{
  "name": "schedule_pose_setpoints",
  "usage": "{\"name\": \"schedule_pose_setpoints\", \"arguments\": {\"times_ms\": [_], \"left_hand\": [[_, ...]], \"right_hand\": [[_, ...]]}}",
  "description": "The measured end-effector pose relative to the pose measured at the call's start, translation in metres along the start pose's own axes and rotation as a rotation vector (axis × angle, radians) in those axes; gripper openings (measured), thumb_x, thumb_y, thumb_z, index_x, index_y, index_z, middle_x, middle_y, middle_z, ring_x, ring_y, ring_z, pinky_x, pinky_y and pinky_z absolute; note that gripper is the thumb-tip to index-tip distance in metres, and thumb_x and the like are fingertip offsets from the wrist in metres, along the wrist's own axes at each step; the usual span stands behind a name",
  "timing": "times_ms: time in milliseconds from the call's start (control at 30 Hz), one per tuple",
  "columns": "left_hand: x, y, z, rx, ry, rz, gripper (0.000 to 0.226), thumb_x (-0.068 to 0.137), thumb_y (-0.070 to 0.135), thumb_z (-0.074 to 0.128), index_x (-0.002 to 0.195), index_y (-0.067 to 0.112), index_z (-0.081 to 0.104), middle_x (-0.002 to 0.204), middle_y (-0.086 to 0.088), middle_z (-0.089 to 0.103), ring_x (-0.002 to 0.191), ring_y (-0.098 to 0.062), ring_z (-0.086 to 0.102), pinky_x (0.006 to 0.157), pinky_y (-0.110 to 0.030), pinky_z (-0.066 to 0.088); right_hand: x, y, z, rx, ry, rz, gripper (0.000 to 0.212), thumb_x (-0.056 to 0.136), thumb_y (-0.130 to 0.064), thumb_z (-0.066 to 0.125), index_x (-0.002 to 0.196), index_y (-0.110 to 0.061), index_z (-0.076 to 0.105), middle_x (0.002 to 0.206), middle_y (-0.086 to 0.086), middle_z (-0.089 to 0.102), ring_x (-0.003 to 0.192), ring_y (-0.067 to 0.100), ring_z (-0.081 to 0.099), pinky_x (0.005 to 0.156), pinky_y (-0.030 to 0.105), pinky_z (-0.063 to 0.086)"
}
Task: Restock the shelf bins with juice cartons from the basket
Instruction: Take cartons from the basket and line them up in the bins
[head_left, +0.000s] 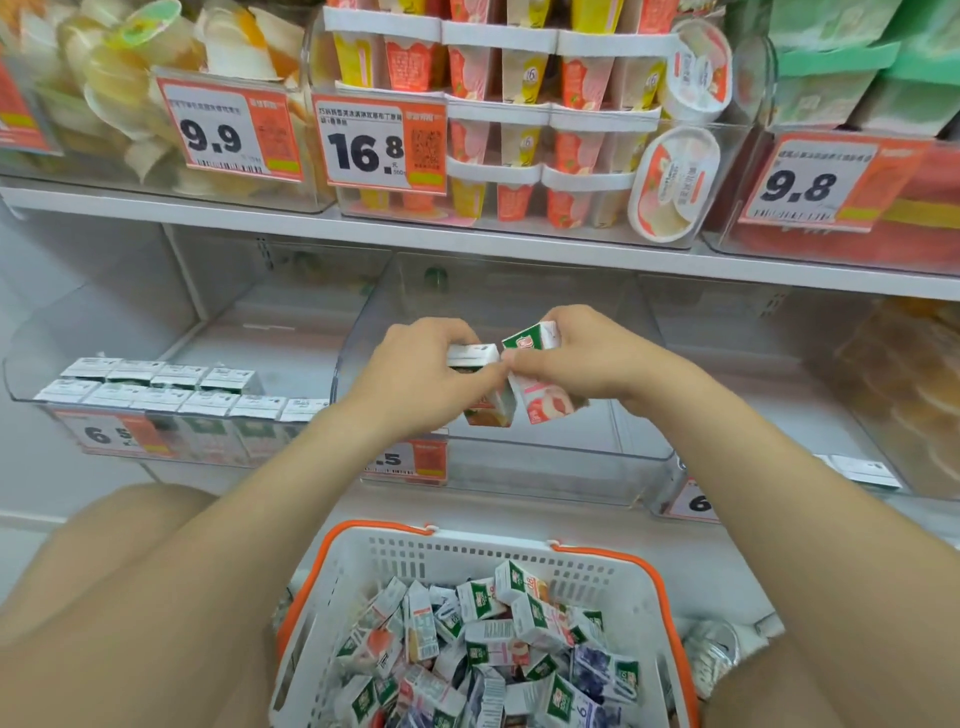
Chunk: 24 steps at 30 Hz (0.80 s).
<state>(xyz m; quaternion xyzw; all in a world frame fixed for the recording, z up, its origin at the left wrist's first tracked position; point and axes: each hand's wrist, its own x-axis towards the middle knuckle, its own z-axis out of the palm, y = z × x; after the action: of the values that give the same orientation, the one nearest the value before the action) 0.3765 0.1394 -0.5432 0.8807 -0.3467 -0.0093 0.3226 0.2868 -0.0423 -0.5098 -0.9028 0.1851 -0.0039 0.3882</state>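
Both hands are raised in front of the lower shelf, over the middle clear bin (545, 467). The left hand (415, 366) has its fingers curled round one juice carton (488, 408), gripping it from above so that only the white top and a lower corner show. The right hand (587, 358) grips a second carton (540, 400) (green top, pink fruit print on the side), with fingers and thumb closed round its upper half. We note that the two cartons sit side by side, touching or nearly so, both slightly tilted, and that the fingertips of the two hands come together between them. Both cartons are held in the air above the bin floor; we cannot tell whether either touches a bin wall.

The basket (519, 566), white with an orange rim, stands below the forearms, nearest the camera. It holds a loose heap of cartons (498, 644) lying at all angles, in green, pink and blue-purple prints.

To the left, a neighbouring clear bin (104, 332) carries two upright rows of cartons (171, 387), tops level, behind a price tag (104, 434). On the upper shelf (467, 236) we see bins of cup desserts (498, 130) with tags reading 9.9 (228, 132), 16.8 (382, 145) and 9.8 (810, 182).
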Motion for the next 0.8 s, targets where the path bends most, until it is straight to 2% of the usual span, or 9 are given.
{"name": "schedule_pose_setpoints", "arguments": {"times_ms": [67,167,333,400,500,600,667,733,800], "left_hand": [[0.002,-0.003,0.007,0.130,-0.039,0.042,0.048,0.082,0.076,0.065,0.083,0.028,0.072,0.067,0.007,0.068,0.070,-0.014,0.065,0.061,-0.034,0.053],[0.004,-0.006,0.013,0.318,-0.159,0.050,0.061,0.075,0.085,0.066,0.090,0.026,0.072,0.068,0.010,0.059,0.081,-0.021,0.057,0.075,-0.039,0.048],[0.007,-0.010,0.015,0.477,-0.336,0.038,0.064,0.077,0.092,0.051,0.097,0.033,0.067,0.086,0.011,0.052,0.107,-0.024,0.042,0.086,-0.045,0.031],[0.008,-0.014,0.015,0.507,-0.439,0.023,0.059,0.089,0.086,0.041,0.101,0.036,0.069,0.103,0.004,0.054,0.113,-0.025,0.039,0.090,-0.048,0.030],[0.009,-0.016,0.017,0.438,-0.515,0.027,0.048,0.100,0.071,0.037,0.109,0.033,0.065,0.112,0.006,0.063,0.117,-0.025,0.050,0.102,-0.053,0.029],[0.008,-0.017,0.018,0.373,-0.586,0.083,0.055,0.091,0.077,0.043,0.132,0.044,0.056,0.122,0.011,0.063,0.124,-0.022,0.053,0.105,-0.049,0.032],[0.006,-0.016,0.019,0.334,-0.633,0.124,0.064,0.081,0.084,0.055,0.134,0.048,0.053,0.119,0.017,0.059,0.114,-0.017,0.054,0.099,-0.045,0.038],[0.006,-0.019,0.023,0.346,-0.646,0.155,0.061,0.080,0.078,0.066,0.131,0.049,0.050,0.118,0.019,0.059,0.113,-0.015,0.054,0.099,-0.045,0.035],[0.008,-0.023,0.027,0.379,-0.638,0.167,0.053,0.082,0.069,0.072,0.125,0.048,0.050,0.113,0.017,0.062,0.111,-0.017,0.055,0.097,-0.046,0.032]], "right_hand": [[0.003,0.002,0.001,-0.044,0.000,-0.008,0.030,0.093,-0.035,0.078,0.103,-0.009,0.068,0.090,0.015,0.076,0.073,0.023,0.074,0.062,0.036,0.056],[0.005,0.007,0.002,-0.183,0.016,-0.020,0.021,0.091,-0.040,0.078,0.100,-0.023,0.071,0.098,0.001,0.073,0.095,0.022,0.070,0.084,0.040,0.059],[0.005,0.016,0.010,-0.379,-0.068,-0.014,0.033,0.092,-0.044,0.076,0.117,-0.024,0.067,0.116,0.003,0.069,0.108,0.026,0.064,0.092,0.038,0.054],[0.004,0.019,0.013,-0.379,-0.112,0.001,0.037,0.092,-0.044,0.076,0.122,-0.024,0.065,0.119,0.010,0.068,0.100,0.027,0.070,0.091,0.042,0.058],[0.000,0.020,0.013,-0.377,-0.129,0.012,0.037,0.094,-0.040,0.075,0.125,-0.023,0.063,0.110,0.012,0.070,0.080,0.023,0.073,0.086,0.046,0.061],[-0.002,0.020,0.011,-0.380,-0.111,0.002,0.034,0.094,-0.038,0.075,0.122,-0.024,0.063,0.105,0.009,0.071,0.078,0.023,0.075,0.087,0.045,0.061],[-0.003,0.020,0.011,-0.381,-0.108,0.008,0.036,0.094,-0.039,0.076,0.124,-0.025,0.063,0.113,0.011,0.069,0.086,0.026,0.075,0.089,0.045,0.060],[-0.003,0.022,0.012,-0.404,-0.106,0.018,0.039,0.093,-0.040,0.076,0.127,-0.025,0.063,0.123,0.014,0.066,0.102,0.031,0.069,0.093,0.045,0.058],[-0.004,0.022,0.012,-0.420,-0.103,0.014,0.034,0.094,-0.039,0.075,0.123,-0.025,0.064,0.124,0.015,0.065,0.104,0.031,0.066,0.093,0.044,0.057]]}}
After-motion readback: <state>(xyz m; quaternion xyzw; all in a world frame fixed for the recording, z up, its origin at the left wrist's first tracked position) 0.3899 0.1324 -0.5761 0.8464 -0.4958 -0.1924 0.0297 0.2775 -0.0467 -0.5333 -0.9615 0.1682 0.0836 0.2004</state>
